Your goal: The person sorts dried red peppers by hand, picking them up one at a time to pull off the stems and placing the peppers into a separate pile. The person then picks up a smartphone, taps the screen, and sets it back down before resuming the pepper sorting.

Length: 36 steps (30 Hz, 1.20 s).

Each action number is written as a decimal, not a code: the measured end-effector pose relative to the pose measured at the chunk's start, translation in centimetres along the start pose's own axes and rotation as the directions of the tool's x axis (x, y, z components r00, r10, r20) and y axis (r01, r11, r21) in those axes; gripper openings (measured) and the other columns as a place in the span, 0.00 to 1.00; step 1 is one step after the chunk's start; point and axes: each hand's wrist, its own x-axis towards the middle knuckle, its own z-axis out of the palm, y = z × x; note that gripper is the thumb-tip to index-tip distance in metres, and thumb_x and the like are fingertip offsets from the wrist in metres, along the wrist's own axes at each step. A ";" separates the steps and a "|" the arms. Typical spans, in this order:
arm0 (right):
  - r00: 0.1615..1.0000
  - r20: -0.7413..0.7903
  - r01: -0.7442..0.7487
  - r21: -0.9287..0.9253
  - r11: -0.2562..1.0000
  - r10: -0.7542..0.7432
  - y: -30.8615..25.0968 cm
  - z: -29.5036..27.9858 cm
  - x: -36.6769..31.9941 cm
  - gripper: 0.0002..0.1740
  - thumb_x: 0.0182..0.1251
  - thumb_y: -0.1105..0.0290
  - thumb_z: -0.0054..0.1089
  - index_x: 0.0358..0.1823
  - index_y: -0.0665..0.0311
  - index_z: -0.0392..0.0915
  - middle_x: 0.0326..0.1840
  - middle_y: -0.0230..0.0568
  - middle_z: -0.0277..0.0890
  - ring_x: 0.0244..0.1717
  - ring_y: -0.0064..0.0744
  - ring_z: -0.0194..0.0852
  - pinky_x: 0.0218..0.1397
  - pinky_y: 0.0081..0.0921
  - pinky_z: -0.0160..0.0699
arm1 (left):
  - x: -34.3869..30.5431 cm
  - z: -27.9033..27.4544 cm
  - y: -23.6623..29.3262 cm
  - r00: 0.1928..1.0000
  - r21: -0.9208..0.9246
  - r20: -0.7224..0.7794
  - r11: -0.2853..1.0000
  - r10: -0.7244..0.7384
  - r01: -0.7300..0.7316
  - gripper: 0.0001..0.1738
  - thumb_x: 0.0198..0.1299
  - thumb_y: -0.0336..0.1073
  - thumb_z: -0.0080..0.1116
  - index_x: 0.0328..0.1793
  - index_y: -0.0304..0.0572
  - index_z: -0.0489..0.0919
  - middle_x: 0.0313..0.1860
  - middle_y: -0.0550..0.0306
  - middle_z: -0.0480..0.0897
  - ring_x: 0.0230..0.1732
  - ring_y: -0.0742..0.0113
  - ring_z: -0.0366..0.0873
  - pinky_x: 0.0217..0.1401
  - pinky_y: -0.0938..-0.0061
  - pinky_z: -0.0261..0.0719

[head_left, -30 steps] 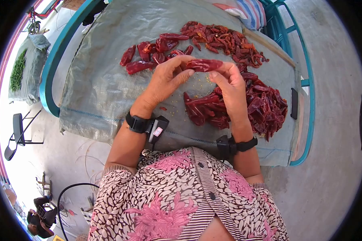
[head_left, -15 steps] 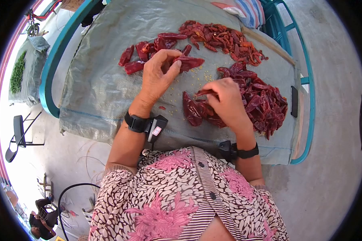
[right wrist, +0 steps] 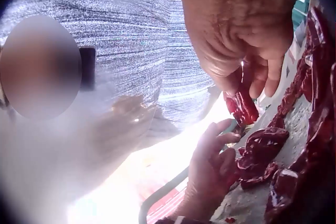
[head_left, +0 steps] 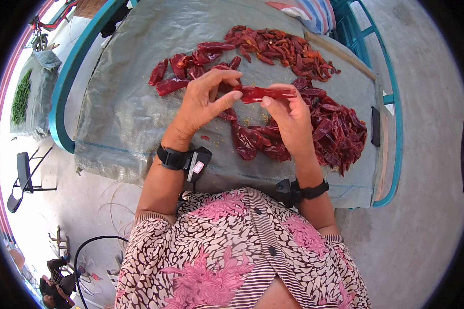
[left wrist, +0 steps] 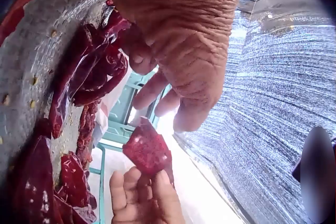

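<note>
My right hand point(head_left: 295, 123) pinches a glossy dried red chili pepper point(head_left: 255, 94) between thumb and fingers, above the cloth. The chili points left toward my left hand point(head_left: 201, 103), whose thumb tip is right at its end in the head view. In the left wrist view, the chili point(left wrist: 148, 150) shows a broad, open-looking end, with a gap between it and my left fingers point(left wrist: 149, 90). Nothing shows between those relaxed fingers. Beyond my left hand lies a loose group of whole dried chilies point(head_left: 170, 86). Under and beside my right hand is a larger heap of chilies point(head_left: 340, 131).
A grey-green woven sheet point(head_left: 123, 113) covers the work surface, framed by teal rails point(head_left: 62, 103). Smaller, duller red peppers point(head_left: 283, 49) are heaped at the back. A black phone-like object point(head_left: 376, 126) lies at the right edge. Pale seeds are scattered mid-sheet. Another person point(head_left: 59, 280) is at lower left.
Half a second ago my left hand held a chili near the left group while my right hand reached low over the nearer chilies. Now my right hand has lifted a chili, and my left hand has moved beside its end.
</note>
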 end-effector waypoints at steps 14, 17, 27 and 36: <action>0.922 0.352 0.377 -0.728 0.572 -0.160 1.2 -0.1 -1.3 0.23 0.64 0.64 0.73 0.58 0.60 0.79 0.45 0.40 0.85 0.54 0.43 0.79 0.69 0.43 0.68 | 0.1 0.1 -1.9 0.983 0.025 -0.145 0.993 -0.109 0.113 0.14 0.76 0.37 0.61 0.61 0.36 0.84 0.39 0.64 0.84 0.39 0.78 0.79 0.45 0.79 0.78; 0.878 0.439 0.477 -0.764 0.434 -0.192 2.5 0.7 -1.8 0.23 0.61 0.62 0.74 0.57 0.57 0.81 0.43 0.39 0.86 0.55 0.43 0.78 0.74 0.51 0.58 | 0.3 0.5 -2.1 0.981 0.077 -0.192 0.996 -0.034 0.049 0.11 0.70 0.32 0.66 0.56 0.39 0.85 0.35 0.58 0.83 0.33 0.75 0.77 0.37 0.76 0.76; 0.968 0.251 0.147 -0.607 0.781 0.014 0.4 -0.8 -1.2 0.23 0.63 0.70 0.71 0.60 0.59 0.81 0.42 0.34 0.86 0.39 0.35 0.83 0.54 0.36 0.80 | 0.3 0.2 -1.5 0.972 0.231 -0.230 0.973 0.044 0.010 0.15 0.68 0.34 0.70 0.58 0.39 0.85 0.30 0.67 0.76 0.33 0.78 0.70 0.37 0.81 0.68; 0.994 -0.023 -0.105 0.073 0.992 0.107 -1.1 -0.2 -0.3 0.18 0.77 0.76 0.61 0.65 0.69 0.73 0.51 0.37 0.83 0.46 0.21 0.83 0.54 0.20 0.82 | -0.3 -0.1 -0.6 0.990 -0.018 0.120 0.997 -0.070 0.072 0.18 0.69 0.40 0.69 0.61 0.40 0.85 0.34 0.65 0.82 0.33 0.80 0.74 0.36 0.81 0.71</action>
